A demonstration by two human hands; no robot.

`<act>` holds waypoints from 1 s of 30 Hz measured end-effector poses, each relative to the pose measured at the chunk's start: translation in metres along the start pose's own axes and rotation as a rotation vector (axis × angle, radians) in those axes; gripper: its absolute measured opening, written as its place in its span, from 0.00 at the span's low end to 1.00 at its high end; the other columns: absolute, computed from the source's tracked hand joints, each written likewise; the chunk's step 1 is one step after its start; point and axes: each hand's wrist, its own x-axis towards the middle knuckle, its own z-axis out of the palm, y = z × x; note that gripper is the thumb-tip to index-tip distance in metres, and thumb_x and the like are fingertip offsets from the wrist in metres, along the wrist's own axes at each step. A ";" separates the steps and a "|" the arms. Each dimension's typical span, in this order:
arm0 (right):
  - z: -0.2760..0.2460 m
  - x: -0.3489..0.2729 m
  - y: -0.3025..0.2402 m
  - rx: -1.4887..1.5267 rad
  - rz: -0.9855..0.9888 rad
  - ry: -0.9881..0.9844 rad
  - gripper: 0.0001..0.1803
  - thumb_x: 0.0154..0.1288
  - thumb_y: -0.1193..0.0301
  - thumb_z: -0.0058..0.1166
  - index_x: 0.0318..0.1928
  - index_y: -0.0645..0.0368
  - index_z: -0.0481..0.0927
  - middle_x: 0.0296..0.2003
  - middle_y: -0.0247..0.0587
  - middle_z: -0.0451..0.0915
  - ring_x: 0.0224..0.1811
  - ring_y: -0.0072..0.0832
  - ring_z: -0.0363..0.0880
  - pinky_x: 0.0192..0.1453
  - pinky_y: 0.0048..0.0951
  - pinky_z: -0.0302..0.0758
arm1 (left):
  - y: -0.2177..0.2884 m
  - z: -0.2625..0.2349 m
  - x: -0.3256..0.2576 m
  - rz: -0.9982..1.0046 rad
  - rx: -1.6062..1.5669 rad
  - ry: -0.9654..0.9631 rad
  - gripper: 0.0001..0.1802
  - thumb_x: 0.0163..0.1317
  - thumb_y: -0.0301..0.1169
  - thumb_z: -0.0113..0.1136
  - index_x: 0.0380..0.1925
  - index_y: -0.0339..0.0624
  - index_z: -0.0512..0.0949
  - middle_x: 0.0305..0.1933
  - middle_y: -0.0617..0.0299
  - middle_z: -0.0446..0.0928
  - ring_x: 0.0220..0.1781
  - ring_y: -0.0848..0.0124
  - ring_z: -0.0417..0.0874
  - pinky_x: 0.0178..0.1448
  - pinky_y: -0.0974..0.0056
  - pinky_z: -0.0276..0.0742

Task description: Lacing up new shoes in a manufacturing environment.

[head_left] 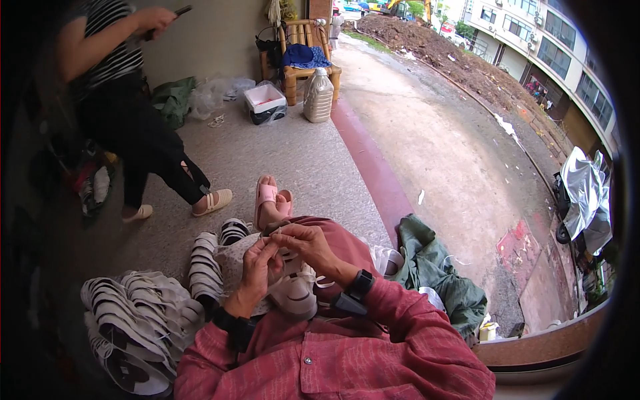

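Observation:
My left hand (pixel 256 272) and my right hand (pixel 309 247) meet over my lap, fingertips pinched together. Whatever sits between the fingers is too small to make out. Just below them, a white shoe upper (pixel 295 297) with dark gaps rests on my lap, partly covered by the hands. A white speckled cloth or bag (pixel 230 261) lies beside my left hand. Stacked white shoe uppers (pixel 203 267) stand to its left, with a larger pile of nested white uppers (pixel 143 310) farther left.
A green cloth (pixel 437 273) lies to my right. Ahead are a bamboo chair (pixel 305 57), a large plastic jug (pixel 319 97) and a white box (pixel 265 98). Another person (pixel 127 107) is at the left, holding a dark handheld object. A reddish floor edge (pixel 363 150) borders the outdoor pavement.

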 end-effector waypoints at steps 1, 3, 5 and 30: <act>0.000 0.001 0.001 -0.003 0.002 -0.003 0.10 0.68 0.69 0.58 0.43 0.63 0.84 0.37 0.29 0.81 0.39 0.14 0.76 0.44 0.20 0.74 | -0.001 -0.001 0.000 0.010 0.006 -0.003 0.11 0.68 0.38 0.59 0.40 0.42 0.78 0.21 0.70 0.73 0.20 0.82 0.70 0.26 0.77 0.63; -0.003 0.002 0.000 -0.065 -0.034 -0.043 0.12 0.70 0.69 0.56 0.45 0.64 0.84 0.37 0.31 0.82 0.42 0.17 0.78 0.47 0.22 0.75 | -0.001 0.001 0.000 0.009 0.014 -0.008 0.11 0.68 0.38 0.59 0.39 0.42 0.78 0.23 0.70 0.74 0.21 0.82 0.71 0.27 0.77 0.65; -0.005 0.003 -0.004 -0.123 -0.035 -0.056 0.12 0.70 0.69 0.56 0.45 0.64 0.84 0.37 0.32 0.82 0.42 0.17 0.78 0.47 0.22 0.75 | 0.000 0.003 -0.001 0.008 0.021 -0.010 0.11 0.68 0.39 0.59 0.39 0.43 0.78 0.24 0.69 0.75 0.22 0.81 0.73 0.28 0.77 0.66; -0.061 -0.019 -0.084 -1.473 -0.315 -0.952 0.10 0.64 0.74 0.50 0.45 0.56 0.79 0.30 0.42 0.81 0.33 0.35 0.82 0.36 0.35 0.78 | -0.043 -0.005 -0.022 0.670 1.316 0.096 0.45 0.35 0.49 0.75 0.59 0.55 0.73 0.71 0.55 0.58 0.75 0.49 0.50 0.74 0.41 0.47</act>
